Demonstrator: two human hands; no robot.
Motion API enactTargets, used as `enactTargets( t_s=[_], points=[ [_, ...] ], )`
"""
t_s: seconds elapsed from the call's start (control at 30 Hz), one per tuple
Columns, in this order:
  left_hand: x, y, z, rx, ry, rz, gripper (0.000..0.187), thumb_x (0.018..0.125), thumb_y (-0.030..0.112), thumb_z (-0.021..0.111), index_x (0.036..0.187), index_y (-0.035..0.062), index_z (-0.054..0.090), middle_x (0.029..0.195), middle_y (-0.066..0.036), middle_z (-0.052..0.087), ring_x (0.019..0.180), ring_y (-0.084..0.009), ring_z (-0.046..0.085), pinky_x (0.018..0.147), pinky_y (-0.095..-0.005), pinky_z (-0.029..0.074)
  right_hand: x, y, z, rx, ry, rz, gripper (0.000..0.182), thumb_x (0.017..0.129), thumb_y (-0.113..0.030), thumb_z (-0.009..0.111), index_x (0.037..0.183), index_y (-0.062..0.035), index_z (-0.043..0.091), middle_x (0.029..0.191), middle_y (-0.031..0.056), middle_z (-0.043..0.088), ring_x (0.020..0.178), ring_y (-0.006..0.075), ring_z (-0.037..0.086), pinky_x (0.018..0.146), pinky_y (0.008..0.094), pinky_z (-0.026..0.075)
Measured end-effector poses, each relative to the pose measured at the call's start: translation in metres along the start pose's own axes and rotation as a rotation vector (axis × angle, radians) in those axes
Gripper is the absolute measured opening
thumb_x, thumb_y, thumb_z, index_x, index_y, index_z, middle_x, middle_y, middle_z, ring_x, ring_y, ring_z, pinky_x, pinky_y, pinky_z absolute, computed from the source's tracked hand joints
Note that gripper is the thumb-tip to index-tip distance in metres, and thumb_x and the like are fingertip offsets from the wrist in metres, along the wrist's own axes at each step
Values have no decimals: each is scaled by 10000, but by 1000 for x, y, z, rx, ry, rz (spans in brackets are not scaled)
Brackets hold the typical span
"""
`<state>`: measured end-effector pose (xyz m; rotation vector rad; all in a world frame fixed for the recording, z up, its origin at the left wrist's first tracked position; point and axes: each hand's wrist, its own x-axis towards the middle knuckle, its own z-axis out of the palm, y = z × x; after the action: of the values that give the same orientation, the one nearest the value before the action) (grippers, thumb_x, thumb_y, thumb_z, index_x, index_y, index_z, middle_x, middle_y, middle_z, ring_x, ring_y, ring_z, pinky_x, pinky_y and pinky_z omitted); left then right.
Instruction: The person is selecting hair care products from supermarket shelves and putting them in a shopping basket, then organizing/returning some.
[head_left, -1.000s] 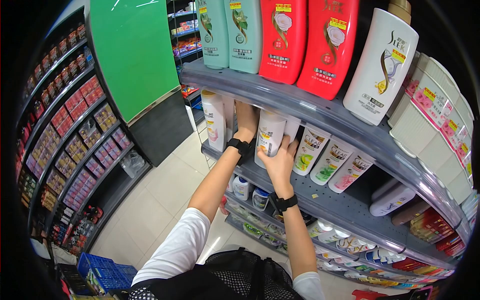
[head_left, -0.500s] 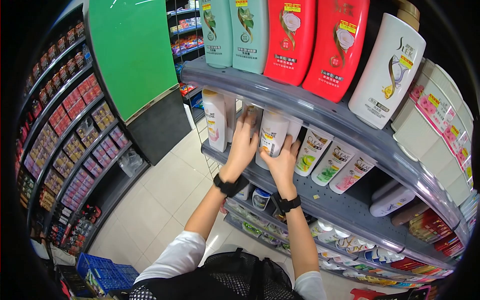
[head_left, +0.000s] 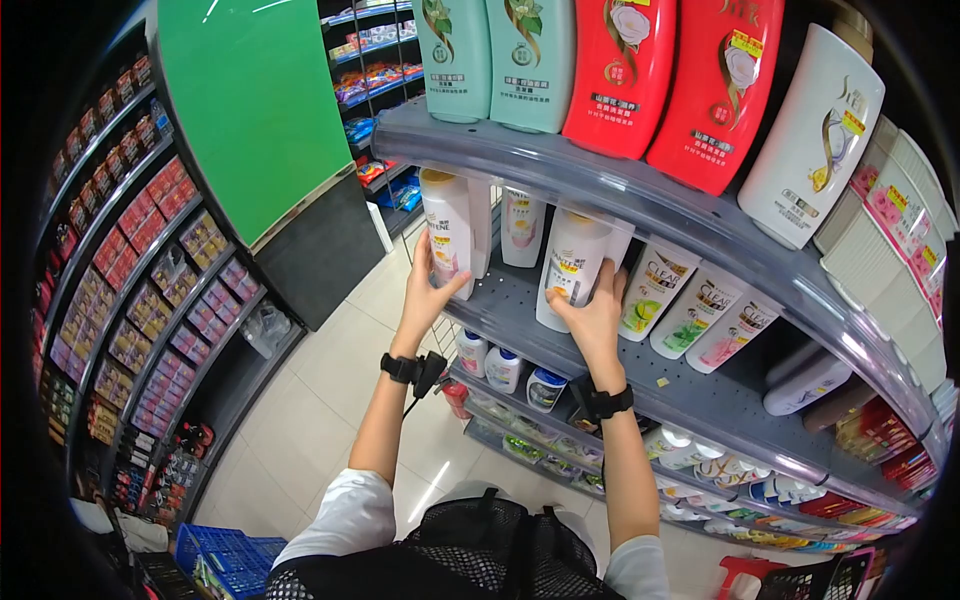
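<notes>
On the middle shelf, my left hand (head_left: 428, 298) wraps the lower part of a white Pantene shampoo bottle (head_left: 449, 222) at the shelf's left end. Its thumb lies across the front and its fingers go round the left side. Another white Pantene bottle (head_left: 577, 248) is between the thumb and fingers of my right hand (head_left: 597, 318), thumb on the label. Both bottles stand upright. Between them, set further back, is a third Pantene bottle (head_left: 522, 228) that neither hand touches.
Clear shampoo bottles (head_left: 655, 290) stand right of my right hand. Above, the upper shelf edge (head_left: 560, 165) overhangs, bearing large red bottles (head_left: 618, 80) and green ones (head_left: 532, 70). Lower shelves hold more bottles (head_left: 503, 369). A blue basket (head_left: 225, 560) sits at lower left.
My left hand has left the middle Pantene bottle and moved left onto the end one. My right hand remains on its bottle. The view has shifted slightly.
</notes>
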<state>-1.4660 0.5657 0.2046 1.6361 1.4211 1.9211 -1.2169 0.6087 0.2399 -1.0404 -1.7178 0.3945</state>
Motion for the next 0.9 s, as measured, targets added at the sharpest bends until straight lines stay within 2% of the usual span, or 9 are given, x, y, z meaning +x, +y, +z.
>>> enactTargets(
  t_s=[0.03,0.1,0.13,0.17,0.23,0.33,0.53,0.9],
  points=[
    [6,-10,-5,-1,-7,-4,929,752,123,768,1471,19,189,1423,-177,396,1302,-261,422,1086,-383,329,0,0,0,-5,-7,11,769,625,-272,804,1215,16,403,1152,226,436,1021,412,539,841,450,470],
    [21,-26,-13,-209,-153,-191,918,744,117,777,1462,21,213,1385,-160,439,1275,-245,449,1058,-364,364,0,4,1,-18,-8,15,784,618,-278,805,1222,16,400,1160,232,438,1036,414,529,852,453,464],
    [27,-13,-17,-188,-210,-235,884,719,139,799,1425,28,279,1315,-131,500,1208,-223,498,1012,-346,404,0,5,1,-16,17,-17,750,617,-272,798,1194,4,407,1144,240,428,1021,422,525,831,467,464],
    [35,-6,-21,-190,-219,-235,884,719,139,799,1425,28,279,1315,-131,500,1208,-223,498,1012,-346,404,1,5,3,-17,46,-48,716,615,-266,791,1166,-8,413,1129,247,418,1006,431,520,811,481,463],
    [45,3,-27,-57,-394,-338,838,685,187,821,1363,32,355,1220,-99,552,1118,-192,537,964,-335,431,1,4,3,-2,14,-8,738,617,-274,796,1185,-5,409,1141,250,421,1025,433,517,823,476,464],
    [56,-9,-29,-164,-496,-307,819,650,212,833,1320,33,397,1159,-82,572,1061,-177,549,928,-325,443,1,7,4,2,28,-18,760,617,-284,805,1200,-1,409,1152,251,421,1037,431,517,835,469,465],
    [55,-20,-26,-319,-487,-341,788,630,169,831,1292,31,427,1135,-77,582,1044,-173,558,917,-329,448,1,9,5,-37,38,-31,797,616,-281,812,1236,3,399,1169,248,426,1042,431,523,847,461,464],
    [51,-24,-17,-404,-522,-366,777,644,132,817,1296,21,410,1135,-72,580,1033,-165,566,919,-329,452,2,3,4,21,40,-9,791,612,-253,806,1242,13,410,1179,244,447,1061,416,525,864,448,463]
  ],
)
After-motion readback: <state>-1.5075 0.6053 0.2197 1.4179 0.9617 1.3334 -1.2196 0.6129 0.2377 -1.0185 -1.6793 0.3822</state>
